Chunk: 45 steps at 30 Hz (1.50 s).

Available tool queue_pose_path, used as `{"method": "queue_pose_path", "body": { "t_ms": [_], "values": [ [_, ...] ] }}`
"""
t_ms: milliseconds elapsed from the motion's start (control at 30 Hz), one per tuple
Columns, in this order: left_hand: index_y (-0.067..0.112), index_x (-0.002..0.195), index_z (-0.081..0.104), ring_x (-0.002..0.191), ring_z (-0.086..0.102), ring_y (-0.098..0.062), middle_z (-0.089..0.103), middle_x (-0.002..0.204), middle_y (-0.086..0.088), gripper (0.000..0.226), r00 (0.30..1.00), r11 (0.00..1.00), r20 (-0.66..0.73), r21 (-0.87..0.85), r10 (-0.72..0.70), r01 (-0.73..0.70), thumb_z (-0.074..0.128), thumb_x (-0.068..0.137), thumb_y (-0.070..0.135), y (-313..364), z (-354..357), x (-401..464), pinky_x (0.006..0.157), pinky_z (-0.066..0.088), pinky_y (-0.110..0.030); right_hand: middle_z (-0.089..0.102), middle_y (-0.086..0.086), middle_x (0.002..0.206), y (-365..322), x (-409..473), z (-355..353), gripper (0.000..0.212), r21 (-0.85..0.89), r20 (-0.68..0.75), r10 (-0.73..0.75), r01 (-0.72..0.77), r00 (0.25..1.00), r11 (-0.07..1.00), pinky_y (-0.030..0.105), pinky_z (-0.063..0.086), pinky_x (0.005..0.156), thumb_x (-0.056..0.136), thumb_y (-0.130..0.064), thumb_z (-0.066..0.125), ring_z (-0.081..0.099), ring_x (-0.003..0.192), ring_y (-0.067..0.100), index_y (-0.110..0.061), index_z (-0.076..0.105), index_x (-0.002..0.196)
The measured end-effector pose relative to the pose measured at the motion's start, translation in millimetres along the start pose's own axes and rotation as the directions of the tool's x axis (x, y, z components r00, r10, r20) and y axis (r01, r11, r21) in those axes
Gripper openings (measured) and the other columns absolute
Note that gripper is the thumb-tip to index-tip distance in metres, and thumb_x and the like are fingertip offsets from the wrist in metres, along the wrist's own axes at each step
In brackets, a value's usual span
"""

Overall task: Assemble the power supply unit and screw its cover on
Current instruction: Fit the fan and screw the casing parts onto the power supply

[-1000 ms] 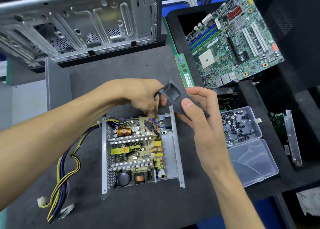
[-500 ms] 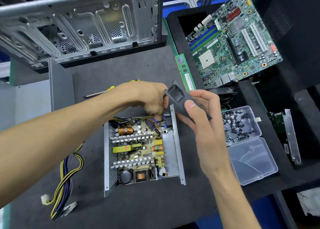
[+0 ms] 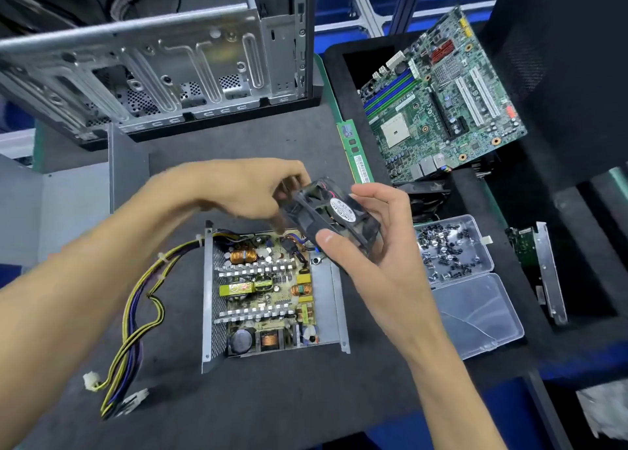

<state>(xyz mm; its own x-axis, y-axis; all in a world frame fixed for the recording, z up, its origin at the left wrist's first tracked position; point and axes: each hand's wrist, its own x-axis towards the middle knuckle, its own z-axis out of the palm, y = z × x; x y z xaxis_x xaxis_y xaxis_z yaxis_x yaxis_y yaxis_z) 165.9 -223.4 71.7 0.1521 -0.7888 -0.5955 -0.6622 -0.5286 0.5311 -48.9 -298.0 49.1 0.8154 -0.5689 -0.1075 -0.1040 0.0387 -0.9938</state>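
From the head view, the right hand grips a black fan above the far right corner of the open supply on the mat. The left hand is blurred, fingers seemingly pinching the fan's far edge. A screw box lies right.

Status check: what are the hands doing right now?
Right hand grips fan. Left hand at fan's edge, blurred. Power supply open below, uncovered.
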Motion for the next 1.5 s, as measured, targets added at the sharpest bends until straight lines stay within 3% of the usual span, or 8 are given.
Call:
{"method": "queue_pose_path", "body": {
  "t_ms": [167,400,533,733,933,1067,1300,1500],
  "values": [
    [0.053,0.147,0.035,0.145,0.036,0.0,0.042,0.153,0.025,0.101,0.965,0.925,-0.062,-0.276,0.255,-0.262,0.089,0.062,0.063,-17,-7,-53,0.114,0.032,-0.042,0.061,-0.019,0.119,-6,-6,3,0.058,-0.024,0.035,-0.02,0.021,0.999,1.0,0.015,0.046,0.092,0.074,-0.045,0.083,0.059,0.119,0.004,-0.038,0.051,0.121],
    [0.032,0.12,0.067,0.126,0.059,-0.015,0.067,0.126,0.008,0.056,0.964,0.918,-0.167,-0.306,0.209,-0.252,0.084,0.068,0.046,5,15,-77,0.111,0.041,-0.045,0.067,-0.008,0.114,-7,-15,14,0.061,-0.024,0.108,0.003,-0.001,0.994,1.0,0.034,0.052,0.092,0.069,-0.06,0.082,0.066,0.111,0.014,-0.031,0.054,0.114],
    [0.045,0.108,0.063,0.116,0.056,-0.004,0.06,0.117,0.018,0.06,0.975,0.984,-0.195,-0.125,0.105,-0.131,0.084,0.055,0.061,13,26,-88,0.104,0.041,-0.031,0.067,-0.012,0.112,-2,-19,10,0.043,0.064,0.019,-0.036,0.034,0.999,0.997,0.018,0.046,0.093,0.092,-0.057,0.056,0.062,0.111,0.003,-0.021,0.059,0.115],
    [0.05,0.111,0.047,0.111,0.044,-0.006,0.044,0.117,0.028,0.063,0.985,0.989,-0.142,0.13,0.093,-0.075,0.081,0.058,0.053,31,48,-99,0.098,0.041,-0.03,0.069,0.002,0.12,10,-14,-2,0.028,0.181,-0.118,0.103,-0.08,0.988,0.98,0.047,0.046,0.11,0.095,-0.044,0.048,0.064,0.119,0.012,-0.023,0.061,0.107],
    [0.045,0.111,0.045,0.112,0.035,-0.007,0.039,0.115,0.023,0.06,0.999,0.942,-0.036,0.334,0.032,-0.018,0.071,0.058,0.056,28,51,-99,0.106,0.031,-0.033,0.07,-0.007,0.116,18,-18,-1,0.027,0.146,-0.109,0.149,-0.133,0.983,0.98,0.042,0.05,0.107,0.092,-0.042,0.05,0.065,0.114,0.003,-0.025,0.063,0.107],
    [0.038,0.116,0.045,0.103,0.036,-0.012,0.04,0.111,0.013,0.063,0.975,0.882,-0.18,0.471,0.135,-0.035,0.063,0.063,0.066,37,76,-84,0.095,0.031,-0.028,0.07,-0.022,0.105,24,-21,6,0.027,0.116,-0.11,0.151,-0.138,0.982,0.984,0.037,0.05,0.103,0.091,-0.044,0.051,0.065,0.107,-0.002,-0.028,0.063,0.109],
    [0.024,0.131,0.039,0.11,0.056,-0.024,0.035,0.133,0.005,0.08,0.862,0.967,-0.438,0.088,0.254,-0.24,0.085,0.068,0.044,46,115,-66,0.095,0.049,-0.04,0.069,-0.018,0.113,41,-24,16,0.036,0.136,-0.082,0.157,-0.145,0.984,0.98,0.025,0.049,0.094,0.096,-0.049,0.04,0.064,0.11,-0.001,-0.031,0.061,0.118],
    [0.019,0.146,0.041,0.136,0.035,-0.015,0.044,0.144,0.004,0.099,0.84,0.952,-0.512,0.306,0.18,-0.017,0.076,0.067,0.066,17,129,-82,0.112,0.019,-0.028,0.068,-0.009,0.124,52,-25,17,0.036,0.217,-0.09,0.22,-0.197,0.971,0.956,0.027,0.047,0.099,0.097,-0.044,0.037,0.064,0.116,0.001,-0.032,0.064,0.117]
  ]
}}
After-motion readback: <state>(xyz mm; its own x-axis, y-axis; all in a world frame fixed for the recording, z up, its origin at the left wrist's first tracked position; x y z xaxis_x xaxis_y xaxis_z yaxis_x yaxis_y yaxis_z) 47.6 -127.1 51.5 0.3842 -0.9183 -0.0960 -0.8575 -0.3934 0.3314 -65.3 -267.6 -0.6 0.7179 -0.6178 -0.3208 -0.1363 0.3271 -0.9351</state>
